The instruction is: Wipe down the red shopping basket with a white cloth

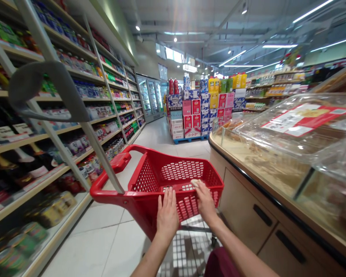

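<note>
In the head view a red plastic shopping cart (173, 194) with perforated walls stands in front of me. My left hand (167, 211) lies against its near side, fingers stretched out together, with the tips at the rim. Farther right, my right hand (203, 198) reaches over the same rim, its fingers bent over a small white cloth-like piece (194, 183). What exactly this piece is cannot be made out. No goods show inside the cart. A grey handle (49, 90) on metal poles rises from the cart's left end.
Shelves (63, 167) of bottles and cans line the left. On the right stands a wooden counter (249, 200) with clear packages (302, 127), close to the cart. Ahead, stacked drink boxes (192, 115) sit on a blue pallet (190, 139). Tall glass-door fridges (152, 96) are farther back.
</note>
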Demonstrator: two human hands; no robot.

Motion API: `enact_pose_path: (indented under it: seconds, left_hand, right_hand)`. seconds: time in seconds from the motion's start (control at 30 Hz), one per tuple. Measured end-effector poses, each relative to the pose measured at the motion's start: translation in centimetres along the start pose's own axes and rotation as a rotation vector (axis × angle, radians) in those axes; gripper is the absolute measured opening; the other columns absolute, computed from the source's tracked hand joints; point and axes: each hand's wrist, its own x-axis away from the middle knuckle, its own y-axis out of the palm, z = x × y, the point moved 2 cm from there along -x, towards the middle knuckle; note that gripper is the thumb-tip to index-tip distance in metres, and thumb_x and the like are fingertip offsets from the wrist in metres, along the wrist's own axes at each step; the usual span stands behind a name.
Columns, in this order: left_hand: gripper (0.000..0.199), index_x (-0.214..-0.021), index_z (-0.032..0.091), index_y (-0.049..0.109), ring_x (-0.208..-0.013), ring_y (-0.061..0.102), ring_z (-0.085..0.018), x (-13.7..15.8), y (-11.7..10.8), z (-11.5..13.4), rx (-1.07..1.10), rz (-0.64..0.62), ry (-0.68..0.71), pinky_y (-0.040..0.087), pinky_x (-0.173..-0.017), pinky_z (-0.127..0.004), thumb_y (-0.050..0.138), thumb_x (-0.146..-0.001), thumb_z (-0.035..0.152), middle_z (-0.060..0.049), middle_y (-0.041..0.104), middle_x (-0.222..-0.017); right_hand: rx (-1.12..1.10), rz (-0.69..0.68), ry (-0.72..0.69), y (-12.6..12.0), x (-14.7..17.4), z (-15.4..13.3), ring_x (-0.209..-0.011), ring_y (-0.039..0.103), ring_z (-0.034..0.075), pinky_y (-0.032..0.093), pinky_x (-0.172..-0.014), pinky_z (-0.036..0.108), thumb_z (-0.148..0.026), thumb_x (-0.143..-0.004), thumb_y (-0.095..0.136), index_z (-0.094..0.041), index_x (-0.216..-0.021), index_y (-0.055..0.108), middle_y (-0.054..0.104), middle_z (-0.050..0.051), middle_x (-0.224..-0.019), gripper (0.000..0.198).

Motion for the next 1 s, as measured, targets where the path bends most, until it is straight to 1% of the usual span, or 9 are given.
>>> enact_pose_path:
  seconds: [0.1,0.23,0.3,0.43,0.5,0.7,0.87,0.93,1.0]
  left_hand:
    - [0.056,-0.131,0.011,0.028,-0.129,0.02,-0.021,-0.1,-0.3,0.0,-0.005,-0.025,0.011,0.022,-0.104,-0.045,0.034,-0.076,0.02,-0.006,0.025,-0.14]
    - [0.056,-0.13,0.01,0.029,-0.129,0.02,-0.022,-0.2,-0.2,0.3,-0.008,-0.038,0.004,0.023,-0.103,-0.044,0.036,-0.075,0.019,-0.007,0.023,-0.141]
    - [0.057,-0.13,0.01,0.03,-0.13,0.019,-0.022,-0.2,0.1,0.6,-0.018,-0.032,-0.021,0.024,-0.103,-0.042,0.037,-0.074,0.018,-0.007,0.023,-0.141]
    - [0.056,-0.13,0.01,0.03,-0.13,0.018,-0.022,-0.3,0.3,0.8,-0.023,-0.027,-0.027,0.025,-0.103,-0.042,0.036,-0.076,0.019,-0.007,0.024,-0.14]
    - [0.055,-0.131,0.01,0.029,-0.13,0.018,-0.021,-0.2,0.2,0.7,-0.02,-0.025,0.008,0.024,-0.103,-0.042,0.035,-0.077,0.021,-0.007,0.024,-0.141]
    - [0.058,-0.131,0.01,0.029,-0.13,0.018,-0.022,0.2,-0.3,0.9,-0.012,-0.008,-0.003,0.026,-0.102,-0.041,0.038,-0.074,0.02,-0.008,0.024,-0.141]
    - [0.058,-0.13,0.009,0.029,-0.13,0.019,-0.022,0.0,-0.4,1.2,0.008,-0.028,-0.006,0.025,-0.103,-0.042,0.038,-0.074,0.021,-0.007,0.022,-0.141]
    - [0.058,-0.131,0.009,0.028,-0.13,0.018,-0.022,-0.1,-0.4,1.1,0.012,-0.037,0.003,0.023,-0.104,-0.042,0.037,-0.074,0.021,-0.007,0.022,-0.141]
    - [0.059,-0.131,0.009,0.028,-0.13,0.017,-0.021,-0.1,-0.4,1.0,0.015,-0.045,0.011,0.022,-0.104,-0.042,0.037,-0.075,0.021,-0.007,0.022,-0.141]
  right_hand:
    - [-0.035,-0.076,-0.104,0.3,0.2,-0.6,-0.124,0.032,0.016,0.031,-0.102,0.04,-0.002,-0.077,0.03,-0.024,-0.126,0.041,0.043,0.003,-0.131,0.055]
    - [0.087,0.107,0.129,-1.9,0.4,4.0,-0.122,0.035,0.019,0.032,-0.101,0.043,-0.006,-0.075,0.034,-0.021,-0.119,0.05,0.044,0.004,-0.129,0.05]
    - [0.115,0.16,0.181,-2.1,0.6,4.5,-0.122,0.036,0.02,0.032,-0.101,0.043,-0.006,-0.074,0.034,-0.021,-0.119,0.05,0.045,0.005,-0.128,0.05]
    - [0.027,-0.023,-0.064,-0.2,0.8,0.6,-0.123,0.033,0.017,0.03,-0.103,0.042,-0.004,-0.077,0.031,-0.024,-0.126,0.042,0.044,0.003,-0.13,0.053]
    - [-0.004,-0.049,-0.132,-0.2,0.8,-0.3,-0.124,0.033,0.017,0.03,-0.102,0.042,-0.005,-0.079,0.032,-0.024,-0.126,0.042,0.043,0.003,-0.13,0.051]
    - [0.158,0.195,0.158,-3.3,3.9,6.6,-0.122,0.035,0.02,0.034,-0.099,0.044,-0.013,-0.08,0.034,-0.019,-0.12,0.05,0.043,0.007,-0.13,0.043]
    - [0.162,0.02,0.163,-2.1,10.5,8.3,-0.116,0.044,0.019,0.041,-0.094,0.037,-0.012,-0.079,0.032,-0.018,-0.11,0.058,0.051,0.007,-0.123,0.042]
    - [0.154,-0.046,0.165,-2.1,11.5,7.5,-0.111,0.049,0.018,0.045,-0.091,0.035,-0.015,-0.079,0.035,-0.02,-0.107,0.06,0.055,0.006,-0.117,0.038]
    - [0.143,-0.018,0.171,-3.0,10.4,6.7,-0.114,0.046,0.018,0.043,-0.093,0.034,-0.016,-0.08,0.035,-0.021,-0.11,0.058,0.053,0.005,-0.121,0.038]
